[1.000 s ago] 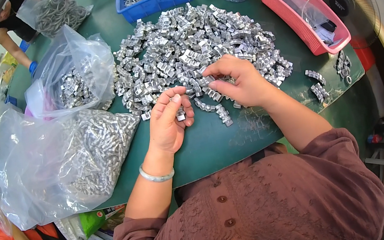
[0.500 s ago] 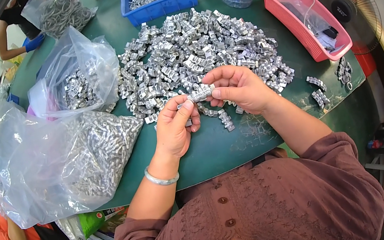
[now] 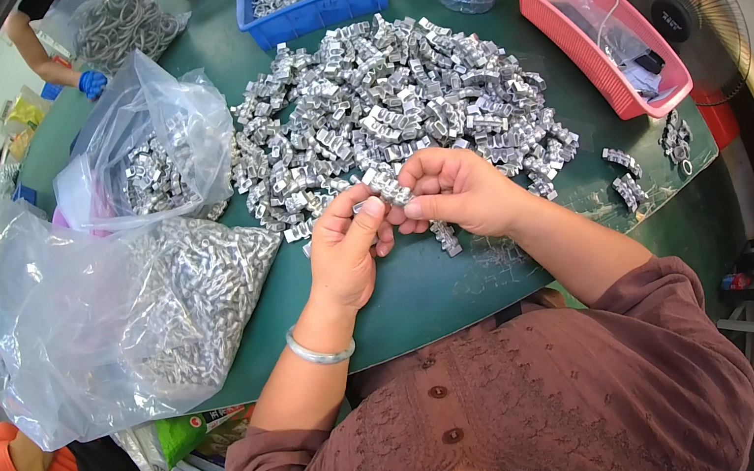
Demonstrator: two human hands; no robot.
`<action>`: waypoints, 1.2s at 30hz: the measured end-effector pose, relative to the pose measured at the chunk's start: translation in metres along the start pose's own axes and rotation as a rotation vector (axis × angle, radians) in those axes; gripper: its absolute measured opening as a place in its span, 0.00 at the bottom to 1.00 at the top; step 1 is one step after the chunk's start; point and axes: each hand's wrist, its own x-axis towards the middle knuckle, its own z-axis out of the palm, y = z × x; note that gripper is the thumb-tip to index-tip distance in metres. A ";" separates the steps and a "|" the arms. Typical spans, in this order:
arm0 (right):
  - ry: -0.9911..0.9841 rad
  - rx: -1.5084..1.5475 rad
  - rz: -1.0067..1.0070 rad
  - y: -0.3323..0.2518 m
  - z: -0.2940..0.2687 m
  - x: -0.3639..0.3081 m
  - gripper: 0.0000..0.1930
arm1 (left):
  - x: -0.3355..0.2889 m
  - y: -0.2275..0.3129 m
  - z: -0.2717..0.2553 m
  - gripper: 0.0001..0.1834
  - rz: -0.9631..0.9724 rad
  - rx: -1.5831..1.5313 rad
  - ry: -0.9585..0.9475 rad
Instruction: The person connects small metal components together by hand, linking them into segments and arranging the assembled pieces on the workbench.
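Just in front of a large heap of small silver metal pieces (image 3: 403, 91), my hands meet over the table's near half. A short silver strip of joined metal links (image 3: 386, 186) is pinched between them. My left hand (image 3: 345, 253), its fingers curled and thumb pressed in, grips the lower left part. Thumb and bent fingers of my right hand (image 3: 467, 188) close on its other side, partly covering it. What else lies inside the curled fingers is hidden. Below the right hand, a similar silver piece (image 3: 445, 238) rests on the green table (image 3: 408, 300).
Clear plastic bags (image 3: 65, 338) of small metal parts fill the left side. A blue bin (image 3: 315, 11) stands behind the heap, a pink basket (image 3: 598, 39) at the right. Few loose pieces (image 3: 629, 191) lie near the right edge. A co-worker's blue-gloved hand (image 3: 92, 83) shows far left.
My right hand has moved slightly down and left, closer to my left hand. The strip now tilts and its upper end points toward the heap. The co-worker's gloved hand has shifted right.
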 end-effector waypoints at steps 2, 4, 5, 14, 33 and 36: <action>-0.014 -0.141 -0.078 0.006 0.001 0.001 0.08 | 0.000 -0.005 -0.002 0.06 0.021 0.082 -0.032; -0.036 -0.300 -0.130 0.005 -0.002 0.000 0.08 | 0.000 -0.005 -0.003 0.06 0.020 0.092 -0.032; -0.059 -0.459 -0.181 0.004 -0.003 0.000 0.09 | 0.000 -0.004 -0.003 0.06 0.020 0.102 -0.031; -0.056 -0.257 -0.028 -0.008 -0.007 0.001 0.06 | -0.002 0.009 0.000 0.08 -0.167 0.353 -0.245; 0.065 0.104 0.059 -0.005 -0.017 0.002 0.06 | 0.003 0.010 -0.011 0.15 -0.162 -0.124 -0.149; 0.076 0.098 0.062 -0.006 -0.015 0.002 0.05 | 0.003 0.009 -0.011 0.13 -0.150 -0.124 -0.141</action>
